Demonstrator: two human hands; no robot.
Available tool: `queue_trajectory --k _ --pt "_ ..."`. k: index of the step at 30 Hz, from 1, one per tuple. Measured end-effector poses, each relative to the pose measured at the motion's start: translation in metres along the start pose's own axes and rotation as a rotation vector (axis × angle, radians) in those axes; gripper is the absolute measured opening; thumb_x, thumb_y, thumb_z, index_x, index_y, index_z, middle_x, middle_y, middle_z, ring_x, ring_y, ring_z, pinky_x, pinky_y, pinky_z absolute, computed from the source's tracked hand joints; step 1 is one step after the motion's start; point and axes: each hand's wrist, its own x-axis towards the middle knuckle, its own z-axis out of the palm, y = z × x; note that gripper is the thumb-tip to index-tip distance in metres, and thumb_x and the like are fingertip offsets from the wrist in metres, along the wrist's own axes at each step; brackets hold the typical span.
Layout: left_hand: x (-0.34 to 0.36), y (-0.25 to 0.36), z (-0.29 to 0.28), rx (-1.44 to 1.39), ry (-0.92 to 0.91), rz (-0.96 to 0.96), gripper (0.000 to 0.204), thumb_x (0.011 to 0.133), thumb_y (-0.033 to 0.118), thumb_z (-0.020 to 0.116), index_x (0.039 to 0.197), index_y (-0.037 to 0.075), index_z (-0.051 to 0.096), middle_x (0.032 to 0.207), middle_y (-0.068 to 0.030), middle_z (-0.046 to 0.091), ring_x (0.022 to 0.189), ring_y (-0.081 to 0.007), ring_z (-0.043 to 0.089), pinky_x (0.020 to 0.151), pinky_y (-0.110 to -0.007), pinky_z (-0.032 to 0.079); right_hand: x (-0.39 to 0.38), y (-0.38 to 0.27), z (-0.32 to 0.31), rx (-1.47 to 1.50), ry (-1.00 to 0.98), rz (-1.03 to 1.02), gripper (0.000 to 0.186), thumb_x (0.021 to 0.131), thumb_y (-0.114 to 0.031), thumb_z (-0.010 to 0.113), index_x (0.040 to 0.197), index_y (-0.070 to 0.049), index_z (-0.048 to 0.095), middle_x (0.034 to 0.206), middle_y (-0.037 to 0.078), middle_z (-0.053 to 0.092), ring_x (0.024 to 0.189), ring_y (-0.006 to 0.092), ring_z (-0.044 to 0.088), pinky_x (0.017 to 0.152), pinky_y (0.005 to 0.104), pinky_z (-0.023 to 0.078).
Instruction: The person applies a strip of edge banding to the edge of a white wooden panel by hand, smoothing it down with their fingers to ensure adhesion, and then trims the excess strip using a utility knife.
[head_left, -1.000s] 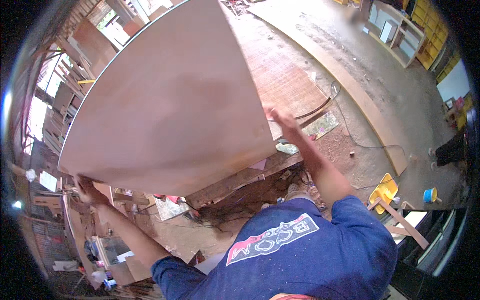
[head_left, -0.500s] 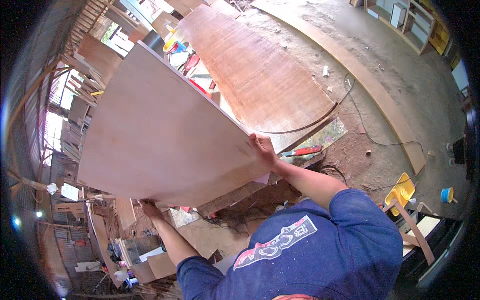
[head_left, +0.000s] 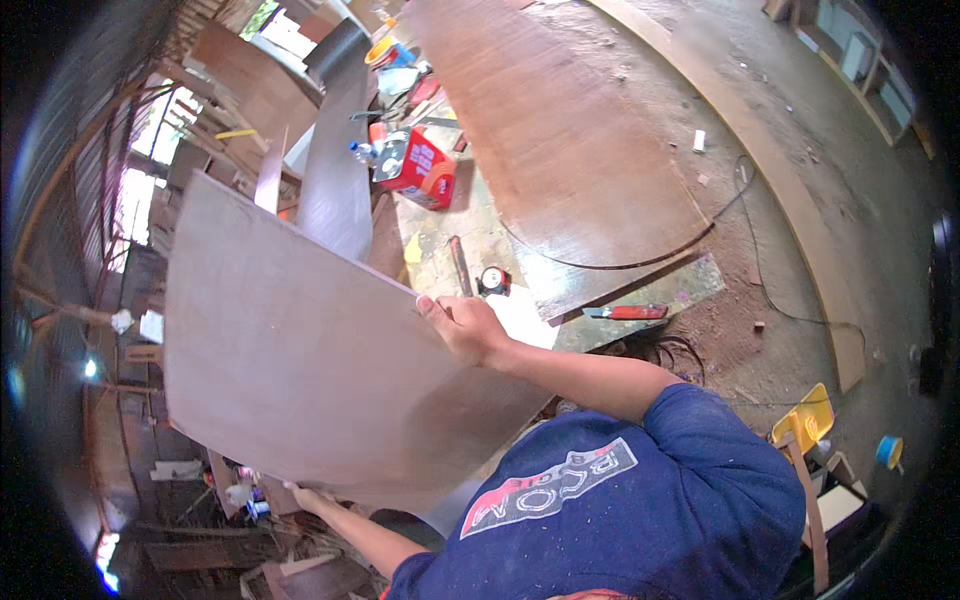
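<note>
A large brown panel (head_left: 300, 350) is held between both hands, its broad face stretching leftward from the right hand (head_left: 463, 325) and upward from the left hand (head_left: 308, 498). Its upper edge is gripped near the right end by the right hand, with the thumb pressed over the near face and the other fingers curled in a partly closed grasp, their tips hidden. The lower edge is held by the left hand, which is set well below and to the left of the right one; its fingers are partly covered, and how tightly they are closed cannot be told. The panel is tilted, its far corner raised up and to the left of the right hand. Just beyond the right hand, a black round object (head_left: 493, 281) and a slim dark-handled tool (head_left: 460, 265) are seen on a stained work surface (head_left: 475, 222), with a red container (head_left: 425, 172) farther beyond them. To the right of the right hand, and apart from it, a red-handled knife (head_left: 635, 312) is placed. Beyond the knife, up and to the right of that hand, a reddish-brown sheet (head_left: 570, 150) is laid flat, with a dark curved strip (head_left: 630, 266) along its near end.
</note>
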Motion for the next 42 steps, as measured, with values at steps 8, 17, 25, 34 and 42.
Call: queue_trajectory --k 8,17,25,34,42 --pt "-0.078 -0.038 -0.165 0.079 0.332 -0.081 0.078 0.114 0.055 0.038 0.154 -0.011 0.046 0.162 -0.023 0.048 0.143 -0.0386 0.053 0.118 -0.052 0.045 0.008 0.023 0.083 -0.156 -0.28 0.077 0.087 0.104 -0.078 0.038 0.092 0.002 0.072 0.099 0.031 0.073 0.099 0.0498 0.07 0.089 0.0571 0.053" --pt "-0.114 -0.055 -0.242 -0.031 0.357 -0.142 0.07 0.114 0.051 0.04 0.154 -0.006 0.048 0.16 -0.0216 0.052 0.142 -0.0396 0.055 0.117 -0.053 0.046 0.003 0.048 0.131 -0.225 -0.418 0.152 0.087 0.103 -0.077 0.041 0.097 0.003 0.073 0.1 0.031 0.073 0.099 0.049 0.071 0.09 0.0575 0.054" --pt "-0.095 -0.094 -0.233 -0.007 0.353 -0.278 0.069 0.114 0.051 0.042 0.153 -0.005 0.05 0.157 -0.0187 0.056 0.141 -0.0381 0.057 0.118 -0.052 0.045 -0.001 0.079 0.121 -0.305 -0.399 0.263 0.081 0.104 -0.071 0.044 0.107 0.005 0.073 0.1 0.032 0.074 0.101 0.0473 0.073 0.091 0.0565 0.054" --pt "-0.113 -0.15 -0.23 0.068 0.419 -0.409 0.06 0.116 0.04 0.042 0.149 -0.01 0.053 0.148 -0.0245 0.061 0.13 -0.0385 0.064 0.11 -0.047 0.053 -0.003 0.145 0.15 -0.415 -0.457 0.367 0.081 0.105 -0.069 0.044 0.112 0.006 0.074 0.107 0.033 0.074 0.106 0.0494 0.071 0.095 0.0571 0.054" --pt "-0.084 -0.194 -0.21 0.275 0.345 -0.205 0.049 0.116 0.027 0.047 0.138 -0.014 0.062 0.134 -0.0235 0.071 0.115 -0.033 0.071 0.099 -0.042 0.056 -0.001 0.202 0.149 -0.451 -0.392 0.475 0.079 0.106 -0.067 0.043 0.113 0.006 0.075 0.117 0.033 0.073 0.112 0.0511 0.07 0.098 0.0579 0.052"
